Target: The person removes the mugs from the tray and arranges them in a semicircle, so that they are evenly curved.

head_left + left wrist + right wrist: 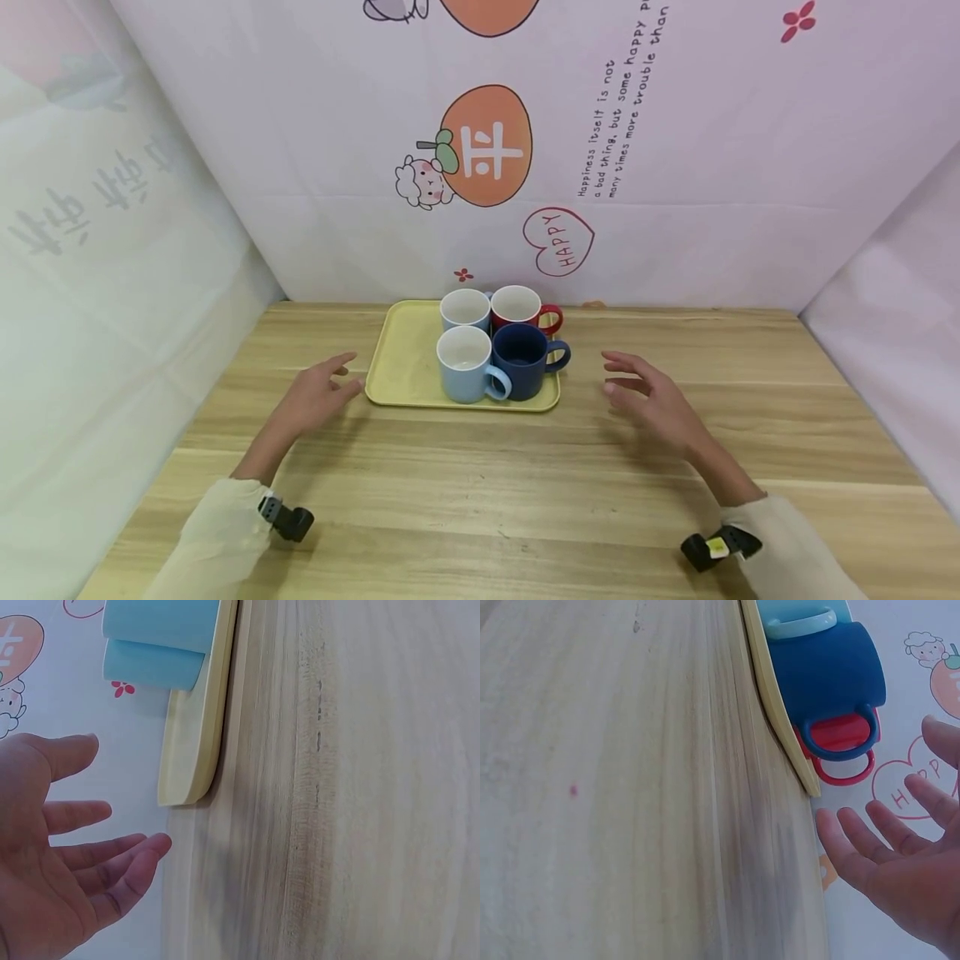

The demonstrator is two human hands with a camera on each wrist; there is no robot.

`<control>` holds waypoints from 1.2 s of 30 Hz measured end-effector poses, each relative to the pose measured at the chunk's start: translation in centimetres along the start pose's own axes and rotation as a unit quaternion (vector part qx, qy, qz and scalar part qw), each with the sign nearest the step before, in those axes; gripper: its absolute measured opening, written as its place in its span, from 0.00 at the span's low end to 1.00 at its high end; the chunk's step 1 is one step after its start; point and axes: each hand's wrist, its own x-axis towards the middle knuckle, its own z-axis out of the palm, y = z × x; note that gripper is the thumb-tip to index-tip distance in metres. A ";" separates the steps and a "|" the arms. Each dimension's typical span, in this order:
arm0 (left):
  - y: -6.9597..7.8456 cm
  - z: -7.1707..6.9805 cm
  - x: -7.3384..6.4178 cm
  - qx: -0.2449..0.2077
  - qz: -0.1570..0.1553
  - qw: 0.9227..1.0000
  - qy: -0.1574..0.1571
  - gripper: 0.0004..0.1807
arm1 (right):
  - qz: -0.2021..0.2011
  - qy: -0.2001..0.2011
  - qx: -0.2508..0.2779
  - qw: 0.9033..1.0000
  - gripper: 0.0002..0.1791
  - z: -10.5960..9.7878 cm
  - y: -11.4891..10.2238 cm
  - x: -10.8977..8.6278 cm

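A yellow tray (405, 354) lies at the back of the table with mugs grouped on its middle and right. In front stand a light blue mug (465, 371) and a navy mug (519, 362); behind them are another light blue mug (465, 308) and a red mug (516, 308). All are upright, white inside except the navy one. My left hand (318, 396) hovers just off the tray's left end, fingers relaxed and holding nothing. On the other side my right hand (652, 400), also holding nothing, is apart from the navy mug's handle (847, 742).
The wooden table (465, 492) meets a white printed cloth (337, 167) right behind the tray. More white cloth hangs at the left and right sides. A black wrist camera (288, 517) is strapped over the left sleeve, another (716, 546) over the right.
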 end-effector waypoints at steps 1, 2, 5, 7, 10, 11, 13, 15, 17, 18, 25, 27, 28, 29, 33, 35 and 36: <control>0.0 0.0 0.0 -0.001 0.000 1.000 -0.001 0.33 | 0.000 -0.002 0.005 1.000 0.30 0.0 0.1 0.1; 0.0 0.0 0.1 -0.002 0.000 1.000 -0.002 0.33 | 0.001 -0.003 0.009 1.000 0.30 0.0 0.1 0.2; -0.1 0.1 0.2 -0.005 -0.001 1.000 -0.005 0.33 | 0.002 -0.008 0.030 1.000 0.30 0.0 0.3 0.4; -0.1 0.2 0.3 -0.008 -0.003 1.000 -0.007 0.33 | 0.005 -0.014 0.054 0.998 0.29 0.0 0.4 0.6; -0.2 0.3 0.4 -0.014 -0.008 1.000 -0.010 0.33 | 0.017 -0.024 0.084 0.996 0.30 0.0 0.5 0.9; -0.2 0.3 0.4 -0.017 -0.009 1.000 -0.011 0.33 | 0.022 -0.027 0.093 0.995 0.30 0.0 0.6 1.1; -0.3 0.3 0.5 -0.022 -0.011 1.000 -0.014 0.33 | 0.030 -0.028 0.100 0.994 0.31 0.1 0.6 1.3; -0.4 0.4 0.6 -0.026 -0.011 0.999 -0.015 0.33 | 0.032 -0.029 0.105 0.994 0.31 0.1 0.5 1.7; -0.4 0.4 0.6 -0.031 -0.011 0.999 -0.017 0.33 | 0.032 -0.028 0.110 0.993 0.31 0.2 0.5 2.0; -0.4 0.4 0.7 -0.033 -0.012 0.999 -0.017 0.33 | 0.032 -0.028 0.112 0.993 0.31 0.2 0.5 2.1; -0.4 0.6 1.0 -0.039 -0.022 0.999 -0.022 0.34 | 0.035 -0.033 0.131 0.990 0.31 0.6 0.8 3.1; -0.4 0.7 1.1 -0.038 -0.025 0.999 -0.022 0.34 | 0.037 -0.035 0.132 0.990 0.31 0.7 0.9 3.3; -0.4 0.7 1.2 -0.038 -0.027 0.999 -0.022 0.34 | 0.038 -0.036 0.134 0.990 0.32 0.7 0.9 3.5; -0.4 0.8 1.2 -0.041 -0.029 0.998 -0.023 0.34 | 0.039 -0.035 0.135 0.990 0.32 0.8 0.8 3.6; -0.6 0.9 1.2 -0.047 -0.033 0.998 -0.025 0.34 | 0.045 -0.032 0.144 0.988 0.31 1.2 0.8 4.3; -0.6 1.0 1.2 -0.049 -0.033 0.998 -0.024 0.34 | 0.047 -0.032 0.152 0.987 0.31 1.4 0.9 4.7; -0.7 1.0 1.2 -0.052 -0.033 0.998 -0.024 0.34 | 0.050 -0.032 0.156 0.986 0.31 1.4 0.9 4.8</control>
